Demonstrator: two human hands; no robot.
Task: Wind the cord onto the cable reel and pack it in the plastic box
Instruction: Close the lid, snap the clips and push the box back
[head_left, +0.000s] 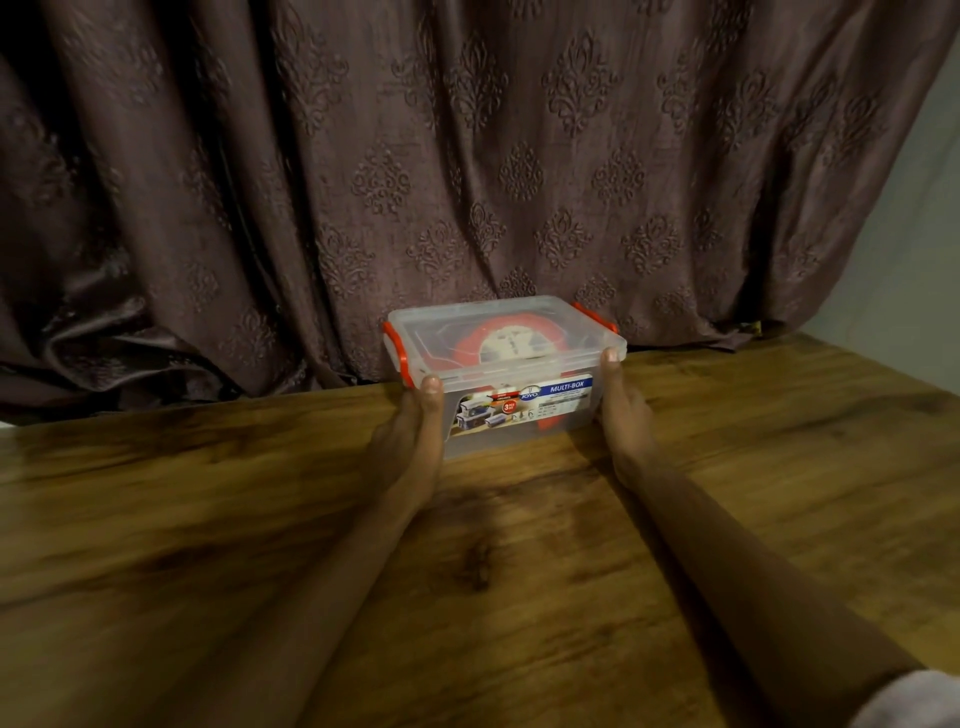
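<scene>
Plastic box (511, 410) between both hands' fingers (432, 387)

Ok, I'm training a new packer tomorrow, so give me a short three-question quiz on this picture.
1. True or false: the lid is on the plastic box.
2. Where is the red cable reel? A) on the table beside the box B) inside the box C) in the left hand
3. Fill in: the left hand and right hand press on the box's two ____.

Key: 1 true; 2 B; 3 sides. The box stands on the wooden table, close to the curtain.
</scene>
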